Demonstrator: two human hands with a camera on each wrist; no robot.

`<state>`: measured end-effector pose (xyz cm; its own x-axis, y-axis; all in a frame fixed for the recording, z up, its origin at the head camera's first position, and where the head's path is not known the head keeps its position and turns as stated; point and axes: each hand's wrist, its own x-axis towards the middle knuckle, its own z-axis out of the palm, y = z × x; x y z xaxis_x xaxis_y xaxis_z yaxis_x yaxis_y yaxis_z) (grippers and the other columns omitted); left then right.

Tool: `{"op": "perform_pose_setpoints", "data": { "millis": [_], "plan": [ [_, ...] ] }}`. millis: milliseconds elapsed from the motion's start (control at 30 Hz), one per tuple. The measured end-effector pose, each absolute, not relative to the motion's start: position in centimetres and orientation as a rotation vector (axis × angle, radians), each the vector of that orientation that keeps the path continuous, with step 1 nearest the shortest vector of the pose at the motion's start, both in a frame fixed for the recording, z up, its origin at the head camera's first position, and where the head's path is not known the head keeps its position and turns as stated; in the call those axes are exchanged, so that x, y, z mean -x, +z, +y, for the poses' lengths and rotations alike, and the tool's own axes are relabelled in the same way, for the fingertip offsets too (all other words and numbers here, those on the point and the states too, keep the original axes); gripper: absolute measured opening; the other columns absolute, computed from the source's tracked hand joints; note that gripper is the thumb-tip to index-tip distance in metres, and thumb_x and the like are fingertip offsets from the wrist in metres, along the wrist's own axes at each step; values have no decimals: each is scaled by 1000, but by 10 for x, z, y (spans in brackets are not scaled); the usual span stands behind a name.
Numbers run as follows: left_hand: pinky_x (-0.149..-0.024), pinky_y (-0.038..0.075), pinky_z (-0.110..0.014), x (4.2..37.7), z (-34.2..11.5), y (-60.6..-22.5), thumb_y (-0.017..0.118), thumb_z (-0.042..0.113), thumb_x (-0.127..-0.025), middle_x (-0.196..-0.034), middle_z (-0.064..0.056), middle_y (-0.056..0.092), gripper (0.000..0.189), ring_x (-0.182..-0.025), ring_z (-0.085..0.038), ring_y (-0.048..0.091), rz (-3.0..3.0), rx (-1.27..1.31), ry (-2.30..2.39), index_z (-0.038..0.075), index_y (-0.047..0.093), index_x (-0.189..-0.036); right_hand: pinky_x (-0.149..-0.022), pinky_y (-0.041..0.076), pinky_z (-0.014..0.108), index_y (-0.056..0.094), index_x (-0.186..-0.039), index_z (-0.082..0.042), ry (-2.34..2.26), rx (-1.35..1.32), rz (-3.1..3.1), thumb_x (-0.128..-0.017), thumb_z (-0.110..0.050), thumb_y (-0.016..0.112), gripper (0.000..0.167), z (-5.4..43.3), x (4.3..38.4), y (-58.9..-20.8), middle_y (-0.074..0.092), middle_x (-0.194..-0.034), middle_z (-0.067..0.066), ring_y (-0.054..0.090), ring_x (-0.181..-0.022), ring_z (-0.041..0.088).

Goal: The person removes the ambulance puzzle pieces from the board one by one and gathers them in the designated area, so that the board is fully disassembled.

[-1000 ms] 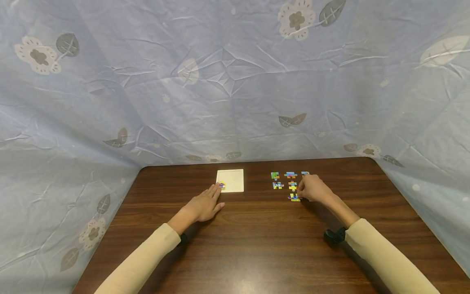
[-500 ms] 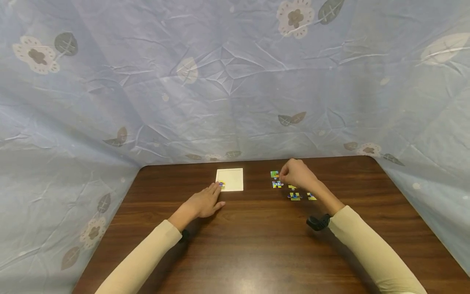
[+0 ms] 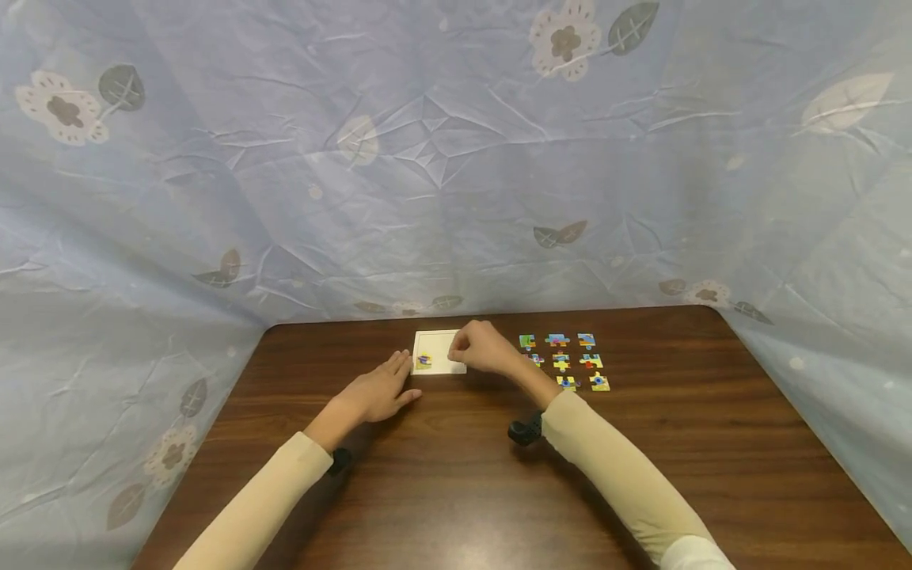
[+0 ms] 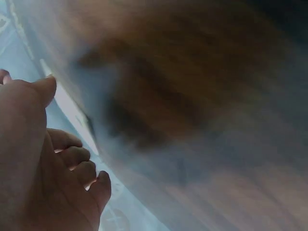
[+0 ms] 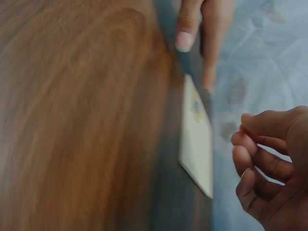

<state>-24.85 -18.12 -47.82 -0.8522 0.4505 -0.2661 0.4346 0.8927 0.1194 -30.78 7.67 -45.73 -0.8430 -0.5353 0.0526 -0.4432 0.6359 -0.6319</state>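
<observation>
A square cream puzzle tray (image 3: 445, 367) lies near the table's far edge, one jigsaw piece (image 3: 423, 360) in its lower left corner. My left hand (image 3: 374, 393) rests palm down, fingers extended, its fingertips at the tray's left edge; the left wrist view shows the hand (image 4: 53, 159) beside the tray (image 4: 77, 115). Over the tray's right side hovers my right hand (image 3: 484, 347). In the right wrist view its fingers (image 5: 260, 163) are curled, thumb and index tips together, with nothing visible between them.
Several puzzle pieces (image 3: 561, 362) lie in rows on the brown wooden table (image 3: 456, 475), to the right of the tray. The right forearm partly covers the nearest ones. Behind the table hangs a pale blue flowered cloth (image 3: 442, 198).
My right hand has moved left from the puzzle pieces to above the tray, uncovering pieces on the right. The left fingertips have drawn back slightly from over the tray to its edge.
</observation>
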Motion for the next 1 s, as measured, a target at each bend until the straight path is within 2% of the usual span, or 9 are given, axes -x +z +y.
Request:
{"op": "perform_pose_setpoints", "data": {
  "millis": [233, 267, 467, 633, 867, 1000],
  "plan": [
    [-132, 30, -55, 240, -193, -488, 36, 59, -111, -178, -13, 9, 81, -166, -33, 16, 2776, -754, 100, 6, 15, -169, -94, 65, 42, 81, -106, -4, -1004, 782, 2722, -97, -14, 74, 15, 39, 318, -483, 81, -109, 11, 77, -98, 27],
    [-132, 29, -55, 239, -194, -489, 36, 59, -111, -178, -13, 10, 81, -166, -33, 16, 2773, -774, 102, 6, 15, -169, -99, 63, 44, 80, -108, -2, -1002, 781, 2722, -97, -13, 74, 17, 36, 320, -487, 81, -110, 13, 77, -100, 28],
    [-133, 28, -54, 236, -198, -494, 35, 58, -111, -178, -13, 12, 79, -165, -33, 19, 2765, -839, 90, 6, 18, -168, -114, 55, 49, 72, -126, 2, -952, 744, 2707, -96, -17, 77, 35, 24, 326, -500, 75, -128, 18, 71, -123, 35],
    [-134, 27, -53, 235, -199, -497, 35, 58, -112, -178, -13, 13, 79, -165, -33, 19, 2774, -854, 84, 6, 18, -168, -108, 59, 45, 69, -133, 1, -915, 731, 2689, -97, -18, 76, 41, 19, 327, -503, 72, -131, 21, 69, -123, 36],
    [-134, 26, -52, 234, -199, -499, 34, 58, -111, -178, -14, 12, 81, -165, -33, 18, 2771, -861, 89, 4, 17, -168, -105, 60, 44, 72, -128, 1, -893, 760, 2707, -96, -15, 75, 35, 18, 326, -504, 74, -125, 19, 70, -117, 33],
    [-134, 25, -51, 235, -199, -501, 33, 59, -112, -178, -14, 12, 81, -165, -33, 18, 2780, -867, 76, 3, 16, -168, -109, 58, 45, 72, -125, 3, -922, 768, 2716, -96, -11, 74, 32, 17, 327, -504, 74, -128, 19, 70, -122, 36]
  ]
}}
